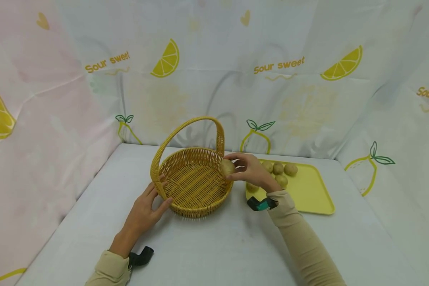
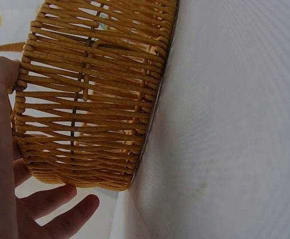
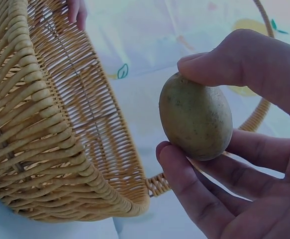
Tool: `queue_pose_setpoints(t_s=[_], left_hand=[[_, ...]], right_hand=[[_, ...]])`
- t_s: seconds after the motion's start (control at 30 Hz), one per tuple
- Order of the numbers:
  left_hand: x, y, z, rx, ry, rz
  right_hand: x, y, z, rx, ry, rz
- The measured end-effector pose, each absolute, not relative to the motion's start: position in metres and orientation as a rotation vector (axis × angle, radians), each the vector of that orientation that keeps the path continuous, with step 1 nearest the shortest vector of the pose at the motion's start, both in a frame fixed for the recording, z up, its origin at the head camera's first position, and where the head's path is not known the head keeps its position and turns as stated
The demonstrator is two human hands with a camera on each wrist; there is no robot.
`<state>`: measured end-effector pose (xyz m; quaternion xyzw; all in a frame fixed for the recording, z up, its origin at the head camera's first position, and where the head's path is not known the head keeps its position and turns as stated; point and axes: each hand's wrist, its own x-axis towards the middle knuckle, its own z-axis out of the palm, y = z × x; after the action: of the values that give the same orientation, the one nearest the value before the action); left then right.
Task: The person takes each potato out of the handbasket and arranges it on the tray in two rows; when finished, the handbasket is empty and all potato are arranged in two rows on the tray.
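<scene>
A round wicker basket (image 1: 196, 210) with a tall arched handle stands upright on the table. At its left side my left hand (image 1: 143, 212) holds the rim by the handle's base, the thumb on the front rim. In the left wrist view that thumb lies at the rim of the basket (image 2: 95, 99), some fingers partly hidden behind the weave. My right hand (image 1: 252, 171) pinches a potato (image 3: 195, 117) between thumb and fingertips, at the basket's right rim. Beside that arm, several potatoes (image 1: 291, 169) lie on a yellow tray (image 1: 312, 194).
The white table (image 1: 214, 254) extends in front of the basket. A white cloth backdrop (image 1: 207, 39) with lemon prints hangs behind and along both sides. The right forearm (image 1: 300, 238) passes over the tray's near left corner.
</scene>
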<state>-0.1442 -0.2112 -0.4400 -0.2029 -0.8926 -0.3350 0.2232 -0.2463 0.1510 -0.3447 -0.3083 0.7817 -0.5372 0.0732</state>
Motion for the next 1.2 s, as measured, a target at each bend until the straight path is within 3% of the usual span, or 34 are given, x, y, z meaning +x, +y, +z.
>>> queue_pose_setpoints(t_s=[1.2], left_hand=[[-0.143,-0.212,-0.44,-0.563,-2.457,-0.944]], right_hand=[[-0.233,0.22,-0.345,-0.755,2.519,-1.668]])
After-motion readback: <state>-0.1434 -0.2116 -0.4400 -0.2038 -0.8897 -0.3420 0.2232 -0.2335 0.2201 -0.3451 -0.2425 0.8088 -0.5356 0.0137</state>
